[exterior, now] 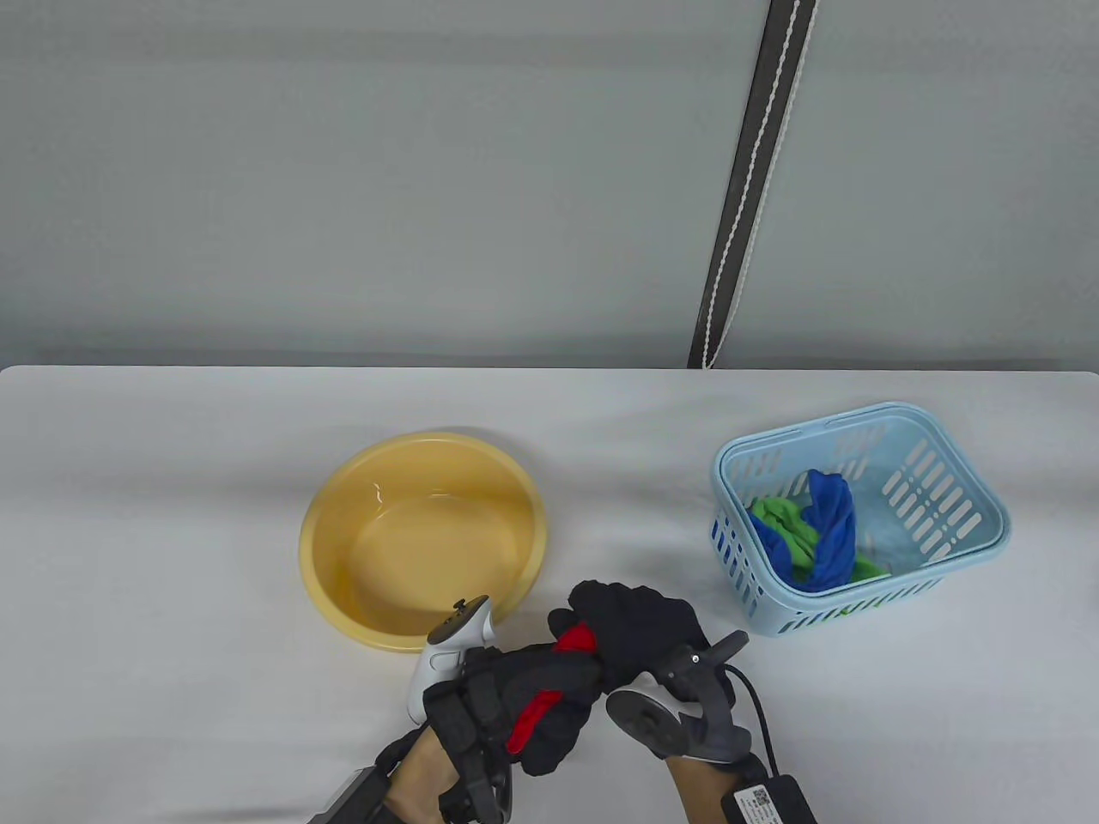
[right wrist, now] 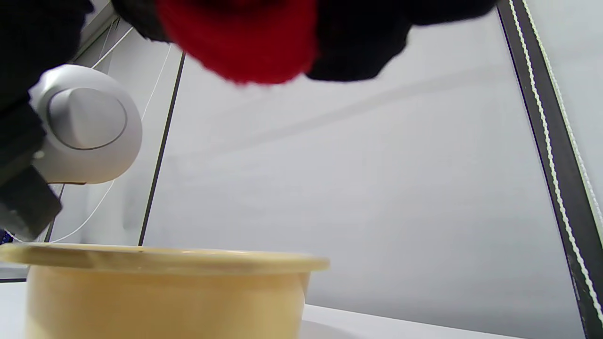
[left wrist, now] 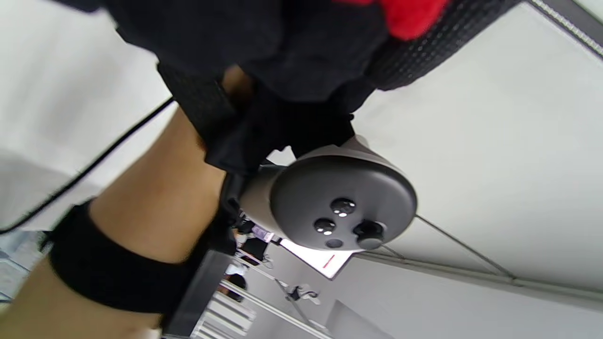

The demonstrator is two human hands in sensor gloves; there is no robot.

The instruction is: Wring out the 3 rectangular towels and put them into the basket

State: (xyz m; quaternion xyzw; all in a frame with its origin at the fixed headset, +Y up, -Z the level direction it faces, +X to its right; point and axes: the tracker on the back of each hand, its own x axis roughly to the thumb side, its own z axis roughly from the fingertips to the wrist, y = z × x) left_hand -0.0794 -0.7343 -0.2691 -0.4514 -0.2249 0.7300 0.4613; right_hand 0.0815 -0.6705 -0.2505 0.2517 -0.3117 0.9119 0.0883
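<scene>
Yellow basin (exterior: 425,539) on white table (exterior: 172,532) — grey wall behind.

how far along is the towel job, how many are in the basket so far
Two look done: a blue towel and a green towel lie in the basket. The third, a red towel, is in hand, gripped by both the left hand and the right hand near the yellow basin. Left: finish wringing it and drop it into the basket.
</scene>
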